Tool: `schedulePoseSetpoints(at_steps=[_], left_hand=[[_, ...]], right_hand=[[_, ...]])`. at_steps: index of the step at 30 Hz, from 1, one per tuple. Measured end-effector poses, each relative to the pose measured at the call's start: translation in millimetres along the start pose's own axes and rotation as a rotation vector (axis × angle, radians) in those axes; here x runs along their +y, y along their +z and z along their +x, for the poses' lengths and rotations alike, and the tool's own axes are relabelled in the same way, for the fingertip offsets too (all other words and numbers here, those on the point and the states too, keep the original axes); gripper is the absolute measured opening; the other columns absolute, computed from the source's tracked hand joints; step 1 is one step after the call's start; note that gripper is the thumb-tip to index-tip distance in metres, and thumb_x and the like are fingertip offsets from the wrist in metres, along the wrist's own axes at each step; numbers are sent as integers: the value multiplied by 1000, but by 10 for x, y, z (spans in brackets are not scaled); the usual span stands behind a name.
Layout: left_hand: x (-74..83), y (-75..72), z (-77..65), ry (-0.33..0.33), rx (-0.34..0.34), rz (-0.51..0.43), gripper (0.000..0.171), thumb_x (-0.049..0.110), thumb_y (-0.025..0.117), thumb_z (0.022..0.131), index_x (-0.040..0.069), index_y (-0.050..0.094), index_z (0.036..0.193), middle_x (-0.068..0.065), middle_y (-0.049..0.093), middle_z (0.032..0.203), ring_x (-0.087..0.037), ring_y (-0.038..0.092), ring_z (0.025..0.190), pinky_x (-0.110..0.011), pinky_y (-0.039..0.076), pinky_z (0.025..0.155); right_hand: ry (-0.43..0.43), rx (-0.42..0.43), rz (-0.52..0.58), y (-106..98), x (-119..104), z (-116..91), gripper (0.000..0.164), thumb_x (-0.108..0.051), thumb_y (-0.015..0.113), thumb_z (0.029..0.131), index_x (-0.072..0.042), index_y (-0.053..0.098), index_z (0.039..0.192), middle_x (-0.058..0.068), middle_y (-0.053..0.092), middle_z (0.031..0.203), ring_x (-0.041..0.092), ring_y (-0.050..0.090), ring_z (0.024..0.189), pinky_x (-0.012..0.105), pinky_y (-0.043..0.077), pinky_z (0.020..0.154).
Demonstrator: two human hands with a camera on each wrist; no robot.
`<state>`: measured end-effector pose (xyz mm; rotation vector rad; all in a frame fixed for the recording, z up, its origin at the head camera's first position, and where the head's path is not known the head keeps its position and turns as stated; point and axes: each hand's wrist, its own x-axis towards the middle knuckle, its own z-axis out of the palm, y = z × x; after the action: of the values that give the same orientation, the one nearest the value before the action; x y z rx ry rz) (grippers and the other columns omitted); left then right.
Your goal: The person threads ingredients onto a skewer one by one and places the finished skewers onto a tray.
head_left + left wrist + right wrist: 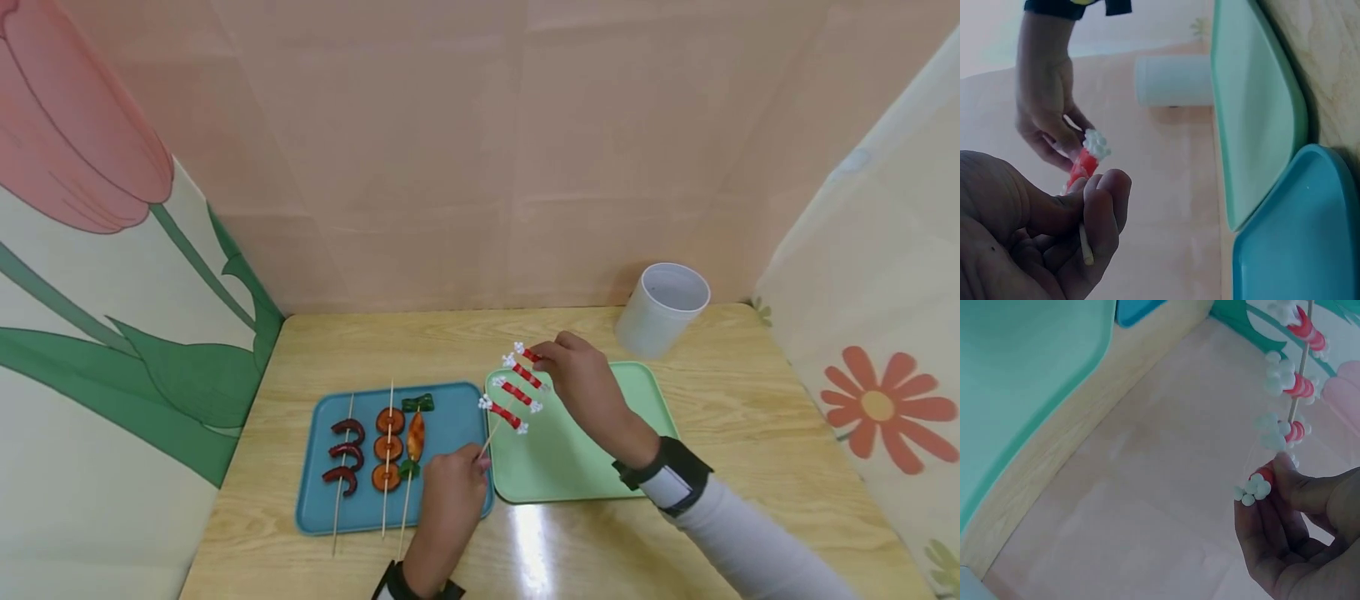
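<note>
My left hand [453, 492] grips the lower end of a wooden skewer [1087, 245], held tilted above the trays. Several red pieces with knobbly white ends [504, 414] are spaced along it. At the skewer's upper end, my right hand [585, 392] pinches the topmost red-and-white piece [1260, 485] between thumb and fingers. From the right wrist, the other red-and-white pieces [1300, 385] show threaded on the stick. Below the right hand lies a light green tray [570, 467], with a blue tray [315, 500] to its left.
On the blue tray rest a skewer of dark red curled pieces [347, 454], one of round orange-brown slices [387, 448], and one with an orange-brown piece [416, 435] and green pieces. A white cup [656, 321] stands at the back right of the wooden table [765, 467].
</note>
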<state>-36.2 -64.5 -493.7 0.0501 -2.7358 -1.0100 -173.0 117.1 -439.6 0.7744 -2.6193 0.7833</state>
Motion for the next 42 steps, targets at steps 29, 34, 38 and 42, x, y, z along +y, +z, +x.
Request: schedulePoseSetpoints(at_steps=[29,34,38,42], left_hand=[[-296,175,-127,-379,4,-521,8,-2,64,95,-5,69,90,-4,67,63,-9,66,50,-28,58,47],[-331,215,-178,-370,7,-453,7,-2,66,94,-4,72,91,-3,67,62,-6,64,49,-20,54,44],[-360,213,-178,-338,-25,-193,10,6,70,94,3,75,86,-1,65,62,-7,60,53,-21,46,45],[-396,202,-170,-326,-97,26,14,13,72,93,8,75,80,0,64,66,-15,58,62,-28,38,51]], right_hand=[[712,-506,1272,984,-495,-578,31,-10,71,96,13,64,115,-1,71,93,12,68,84,26,59,85],[730,-477,1276,1111,-513,-605,19,-6,72,93,11,71,102,-2,72,85,10,68,73,24,60,78],[750,-467,1268,1208,-500,-635,24,-6,72,93,14,70,105,1,75,81,9,70,64,24,62,72],[798,-475,1217,1316,-485,-679,26,-8,73,94,14,71,108,4,76,80,9,71,60,24,62,65]])
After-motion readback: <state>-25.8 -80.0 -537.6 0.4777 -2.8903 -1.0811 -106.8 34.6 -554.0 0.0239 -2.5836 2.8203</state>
